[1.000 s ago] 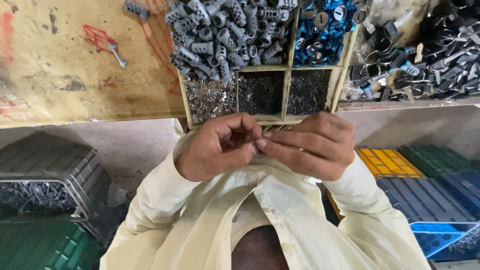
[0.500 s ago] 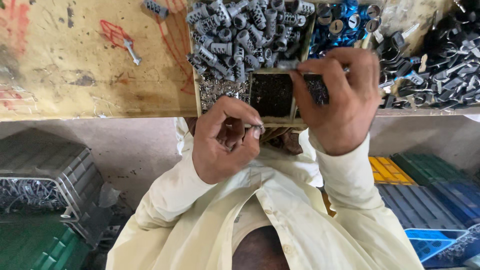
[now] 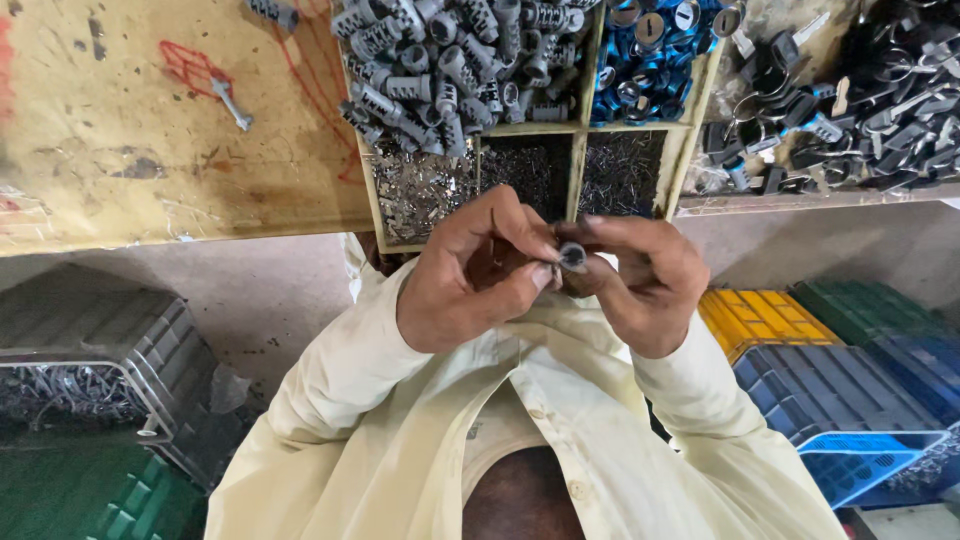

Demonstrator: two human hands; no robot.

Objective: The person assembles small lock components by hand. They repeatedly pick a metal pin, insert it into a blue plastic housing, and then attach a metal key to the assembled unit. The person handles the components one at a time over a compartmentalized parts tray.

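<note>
Cylinder (image 3: 572, 256): small grey metal barrel, being held end-on between both hands, just in front of the wooden tray (image 3: 578, 170) at the worktop (image 3: 150, 150) edge.
Left hand (image 3: 480, 275): fingers are pressing together, thumb and forefinger pinching something tiny against the barrel's mouth.
Right hand (image 3: 640, 285): fingers are curling round the barrel and clamping it steady.
Doing it well: judging by the grip, the barrel is best kept square to the eye and braced by the right hand, while the left is feeding its piece straight, without tilting.
Supplies: grey barrels (image 3: 450, 60), blue-ringed parts (image 3: 650, 45) and fine pins (image 3: 530, 170) are lying in separate compartments.
Hard to make out: the piece under the left fingertips is too small to identify; the barrel's body is hiding behind the right fingers.
Cut off: side crates (image 3: 850, 370) are running out of view.
</note>
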